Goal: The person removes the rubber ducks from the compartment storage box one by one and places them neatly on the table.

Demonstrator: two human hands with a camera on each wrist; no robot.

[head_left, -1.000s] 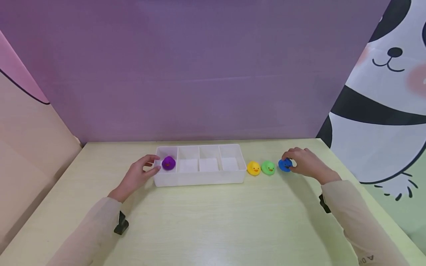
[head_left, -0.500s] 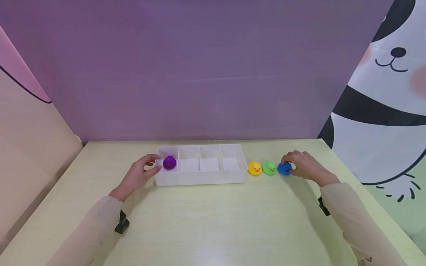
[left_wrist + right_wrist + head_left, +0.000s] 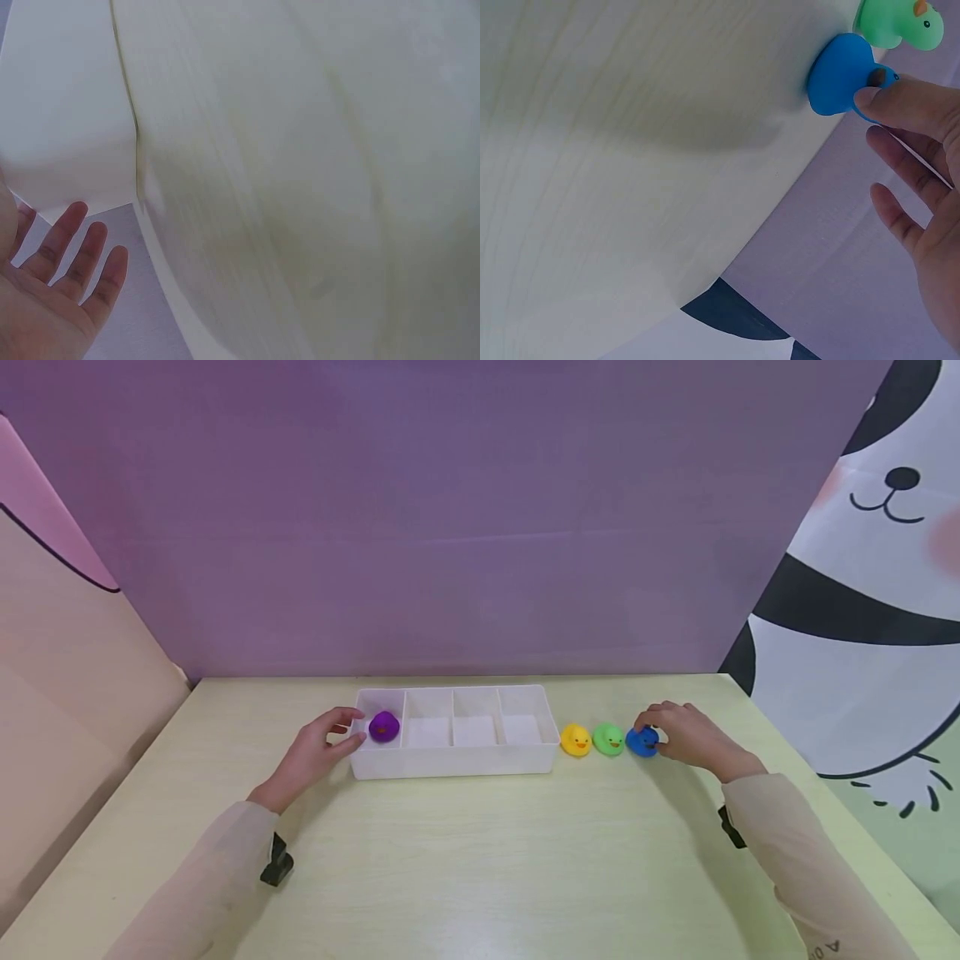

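Blue rubber duck [image 3: 642,741] on the pale wooden table [image 3: 480,860], last on the right in a short row, touched by the right hand [image 3: 686,737]: thumb and forefinger laid against its far and near sides, other fingers loosely spread. From the right wrist view, a fingertip [image 3: 877,97] pressed to the duck's head, the remaining fingers straight and clear of it; base of the duck flat on the table. Whether truly pinched or only touched: cannot tell for certain, but no lift showing.

Just beside it to the left, green rubber duck [image 3: 608,739], then yellow rubber duck [image 3: 575,740], the three nearly touching in line. Yellow one close to the right end wall of a white four-compartment tray [image 3: 450,764].

Purple rubber duck [image 3: 384,726] sitting in the leftmost compartment, upright. Other three compartments holding only white liners.

Left hand [image 3: 311,756] resting against the tray's left end, thumb near the rim, fingers relaxed and unclenched, gripping nothing; in the left wrist view, fingers [image 3: 71,259] straight beside the white wall.

Behind the table, purple backdrop [image 3: 450,527]; to the right, a panda print [image 3: 862,610].
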